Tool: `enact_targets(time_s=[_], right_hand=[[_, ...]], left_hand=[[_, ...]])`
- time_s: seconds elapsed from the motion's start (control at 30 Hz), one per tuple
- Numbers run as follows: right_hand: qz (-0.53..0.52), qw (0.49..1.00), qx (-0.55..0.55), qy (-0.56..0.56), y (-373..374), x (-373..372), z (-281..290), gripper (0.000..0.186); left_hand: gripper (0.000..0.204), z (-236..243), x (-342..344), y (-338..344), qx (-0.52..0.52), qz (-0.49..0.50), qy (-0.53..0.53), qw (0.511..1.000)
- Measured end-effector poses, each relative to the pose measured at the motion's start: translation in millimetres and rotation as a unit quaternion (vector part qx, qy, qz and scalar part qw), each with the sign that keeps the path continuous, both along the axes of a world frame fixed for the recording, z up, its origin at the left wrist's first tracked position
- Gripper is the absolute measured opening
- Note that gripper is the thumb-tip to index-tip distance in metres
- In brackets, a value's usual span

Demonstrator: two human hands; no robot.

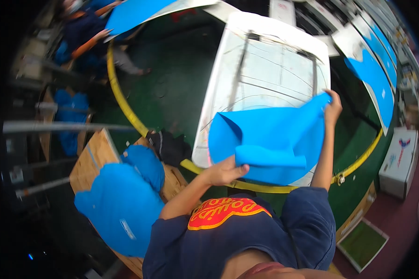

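Observation:
A blue sheet of soft, flexible material (270,128) lies partly folded over the near end of a white board (221,93). My right hand (333,108) is closed on the sheet's raised right corner, by the board's right edge. Nearer to me, my left hand (226,172) is closed on the near left part, next to a rolled fold that runs to the right. Its fingertips are partly hidden by the sheet. Dark lines and a faint rectangular outline mark the bare upper part of the board.
Blue pieces (121,204) are heaped on a wooden crate (91,160) at my left. More white boards with blue sheets (381,93) stand at right. A yellow rail (121,95) curves around. Another person (81,35) handles a blue sheet at far left. A white box (398,160) sits right.

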State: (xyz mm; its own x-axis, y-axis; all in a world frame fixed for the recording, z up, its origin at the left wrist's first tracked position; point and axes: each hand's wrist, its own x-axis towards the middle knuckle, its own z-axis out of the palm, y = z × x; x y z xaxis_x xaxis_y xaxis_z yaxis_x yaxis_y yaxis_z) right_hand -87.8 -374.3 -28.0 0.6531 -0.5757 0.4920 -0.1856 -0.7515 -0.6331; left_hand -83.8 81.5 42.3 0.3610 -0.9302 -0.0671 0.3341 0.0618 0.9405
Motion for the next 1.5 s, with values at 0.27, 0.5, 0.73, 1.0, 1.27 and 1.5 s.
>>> enact_targets(time_s=[0.27,0.5,0.73,1.0,1.27,1.5], right_hand=[[-0.015,0.927,-0.176,-0.33,126,-122,155,0.031],[0.357,0.712,-0.121,-0.592,311,-131,307,0.041],[0.407,0.698,-0.101,-0.581,557,-109,381,0.025],[0.548,0.681,-0.026,-0.485,912,-104,348,0.029],[0.74,0.63,0.042,-0.232,1208,-89,107,0.028],[0.767,0.642,-0.011,0.008,1315,-89,-70,0.023]], left_hand=[[0.06,30,-241,162,-0.182,0.114,0.137,0.967],[0.063,127,-416,281,-0.586,0.333,-0.027,0.738],[0.06,200,-519,426,-0.607,0.483,-0.094,0.624],[0.052,170,-585,630,-0.539,0.648,-0.155,0.514],[0.054,14,-581,814,-0.283,0.938,0.026,0.196],[0.056,-194,-569,898,-0.287,0.921,0.2,0.172]])
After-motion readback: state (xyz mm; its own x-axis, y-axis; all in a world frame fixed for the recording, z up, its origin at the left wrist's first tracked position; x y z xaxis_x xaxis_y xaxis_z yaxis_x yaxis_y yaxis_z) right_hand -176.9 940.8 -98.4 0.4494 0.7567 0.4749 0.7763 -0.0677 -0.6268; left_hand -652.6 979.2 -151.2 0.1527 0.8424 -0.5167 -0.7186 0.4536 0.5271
